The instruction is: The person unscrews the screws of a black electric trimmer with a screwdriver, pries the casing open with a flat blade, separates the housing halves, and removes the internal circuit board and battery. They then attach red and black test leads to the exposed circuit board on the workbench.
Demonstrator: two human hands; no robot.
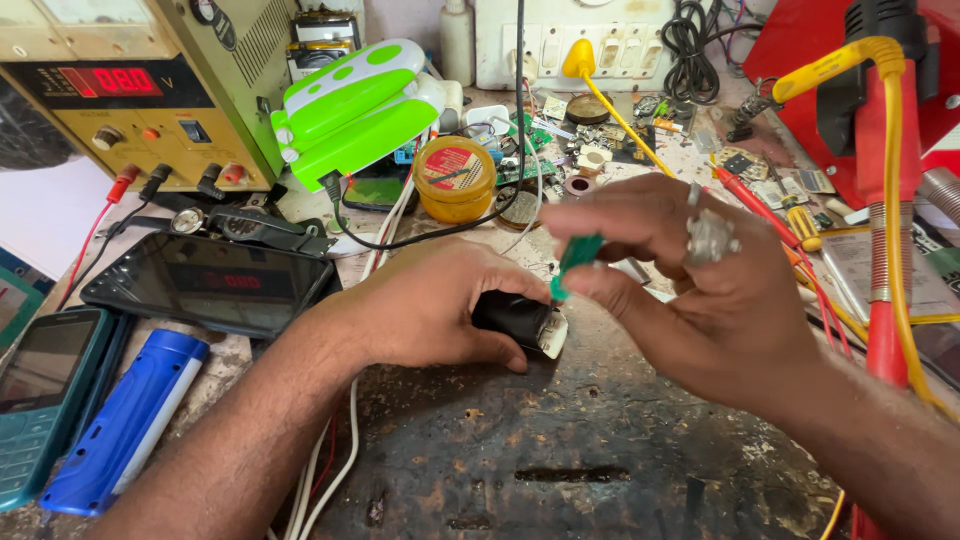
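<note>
My left hand [430, 305] grips a small black charger block [520, 320] with a white end, pressed down on the worn dark workbench [560, 440]. Just to its right, my right hand [690, 270], with large rings on it, pinches a green-handled screwdriver [575, 258]. The tool points down at the block's white end, and its tip is hidden where it meets the block.
A power supply with a red display [120, 90] stands at back left, with a green and white lamp [355, 105] beside it. A black tablet [205, 280], a teal phone [40, 390] and a blue torch [125, 420] lie at left. A red soldering stand [885, 250] and yellow cable rise at right. A yellow tin [455, 178] sits behind the hands.
</note>
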